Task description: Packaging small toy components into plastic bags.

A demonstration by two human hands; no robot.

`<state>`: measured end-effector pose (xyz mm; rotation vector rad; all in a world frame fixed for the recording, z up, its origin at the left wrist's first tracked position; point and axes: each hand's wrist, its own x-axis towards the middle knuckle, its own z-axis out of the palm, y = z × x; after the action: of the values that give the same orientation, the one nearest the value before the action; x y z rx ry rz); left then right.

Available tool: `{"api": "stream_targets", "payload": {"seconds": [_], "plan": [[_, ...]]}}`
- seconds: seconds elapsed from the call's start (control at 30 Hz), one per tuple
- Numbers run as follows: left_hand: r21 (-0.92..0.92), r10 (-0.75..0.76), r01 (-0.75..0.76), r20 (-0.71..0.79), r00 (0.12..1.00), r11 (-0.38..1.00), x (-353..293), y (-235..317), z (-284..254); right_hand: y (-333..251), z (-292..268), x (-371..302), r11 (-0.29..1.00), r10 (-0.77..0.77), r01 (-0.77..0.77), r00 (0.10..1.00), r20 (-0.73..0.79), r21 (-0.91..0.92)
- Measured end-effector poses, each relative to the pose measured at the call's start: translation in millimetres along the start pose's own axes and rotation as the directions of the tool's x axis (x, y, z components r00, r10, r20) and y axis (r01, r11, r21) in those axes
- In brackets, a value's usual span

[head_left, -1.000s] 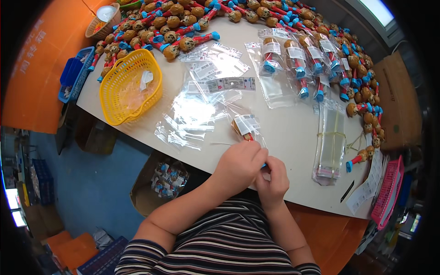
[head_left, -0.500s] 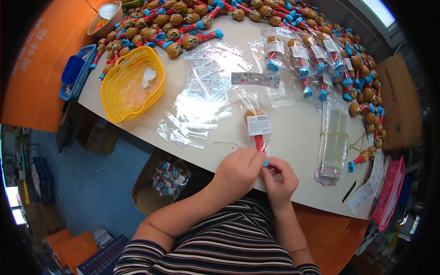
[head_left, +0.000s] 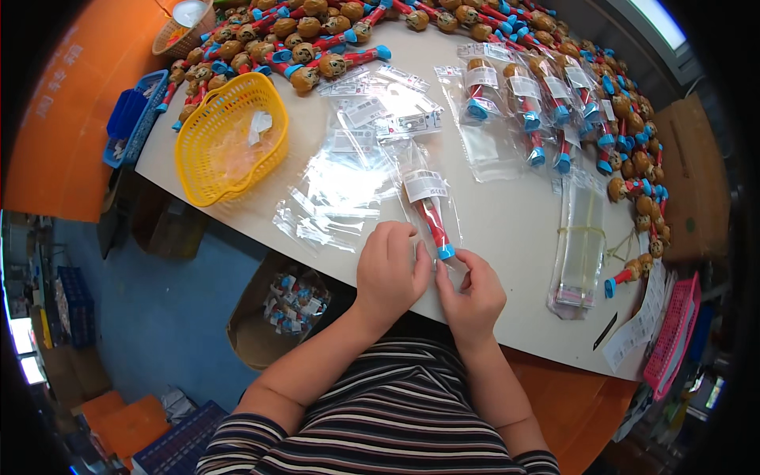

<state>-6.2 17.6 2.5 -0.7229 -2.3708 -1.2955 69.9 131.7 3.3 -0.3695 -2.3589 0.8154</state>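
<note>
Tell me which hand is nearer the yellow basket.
Left. The left hand sits at the table's near edge, below and to the right of the yellow basket, with loose clear bags between them. The right hand lies farther right, beyond the bagged toy.

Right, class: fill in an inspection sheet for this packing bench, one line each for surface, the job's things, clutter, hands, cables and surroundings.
Surface: pale table, crowded along its far edge.
Job's things: bagged red toy with a blue end, at the near edge.
Clutter: loose clear bags; yellow basket; row of brown-headed toys; bagged toys; banded stack of bags.
Hands: left hand and right hand both pinch the bag's near end.
Cables: nothing seen.
Surroundings: blue floor; cardboard box under the table; pink basket at right.
</note>
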Motion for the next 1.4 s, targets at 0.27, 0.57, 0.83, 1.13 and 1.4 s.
{"api": "stream_targets", "payload": {"seconds": [0.27, 0.57, 0.83, 1.13, 1.4], "plan": [[-0.073, 0.120, -0.107, 0.210, 0.970, 0.992, -2.9, 12.1, -8.4, 7.2, 0.7, 7.4, 0.989, -0.011, 0.014, 1.000, -0.023, 0.144], [-0.167, 0.049, -0.026, 0.136, 0.990, 0.986, -6.0, 5.3, -16.6, 13.2, -11.9, 4.1, 0.983, 0.121, -0.126, 0.992, 0.042, 0.138], [-0.313, -0.006, 0.074, 0.211, 0.977, 0.947, -14.4, 3.9, -19.3, 16.9, -15.2, 19.1, 0.947, 0.035, -0.153, 0.925, 0.380, 0.284], [-0.284, 0.065, 0.023, 0.297, 0.953, 0.959, -21.9, 7.7, -22.4, 12.5, 0.4, 5.6, 0.895, 0.117, -0.198, 0.969, 0.219, 0.399], [-0.311, 0.079, 0.059, 0.414, 0.907, 0.948, -11.1, 2.8, -30.7, 6.9, -2.3, 12.8, 0.935, 0.018, -0.080, 0.983, 0.181, 0.346]]}}
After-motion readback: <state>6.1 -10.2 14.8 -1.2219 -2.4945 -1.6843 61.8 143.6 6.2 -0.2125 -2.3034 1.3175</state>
